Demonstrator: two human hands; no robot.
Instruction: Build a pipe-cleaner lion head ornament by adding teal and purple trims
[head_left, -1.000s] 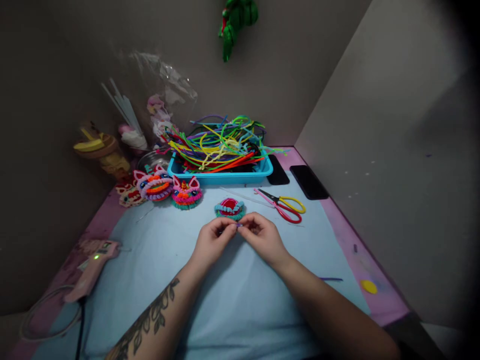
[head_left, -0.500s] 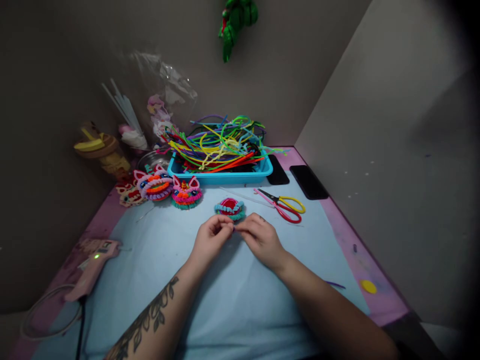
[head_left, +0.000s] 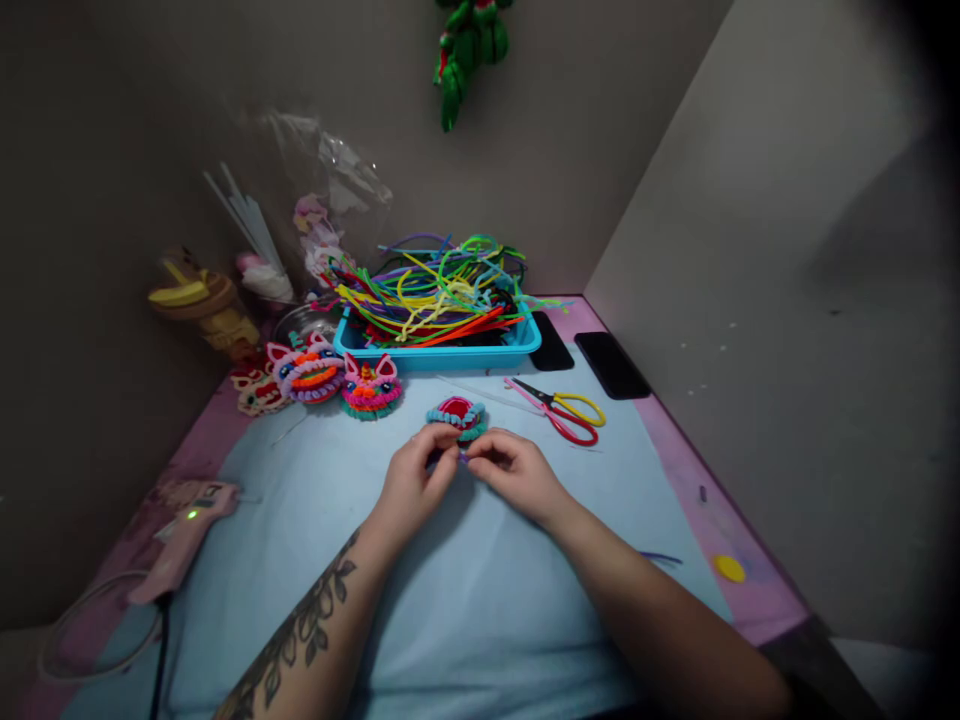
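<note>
Between my fingertips is a short purple pipe cleaner (head_left: 463, 457), mostly hidden by the fingers. My left hand (head_left: 421, 472) pinches its left part, and my right hand (head_left: 517, 472) pinches it from the right. Just beyond the fingers sits a small round pipe-cleaner piece (head_left: 459, 412), blue and teal with a red middle, lying on the light blue cloth (head_left: 480, 610). Scissors (head_left: 564, 412) with one yellow and one red handle lie to its right. Another length of purple pipe cleaner (head_left: 660, 557) rests by my right forearm.
A blue tray (head_left: 442, 357) heaped with colourful pipe cleaners (head_left: 442, 290) stands at the back. Finished animal heads (head_left: 373, 388) sit to its left. A pink glue gun (head_left: 187, 535) with a lit green light lies at left. Two black phones (head_left: 611, 365) lie back right.
Both hands stay together near the same spot, their fingers shifted slightly on the purple pipe cleaner, so a little more of it shows. The view has shifted slightly.
</note>
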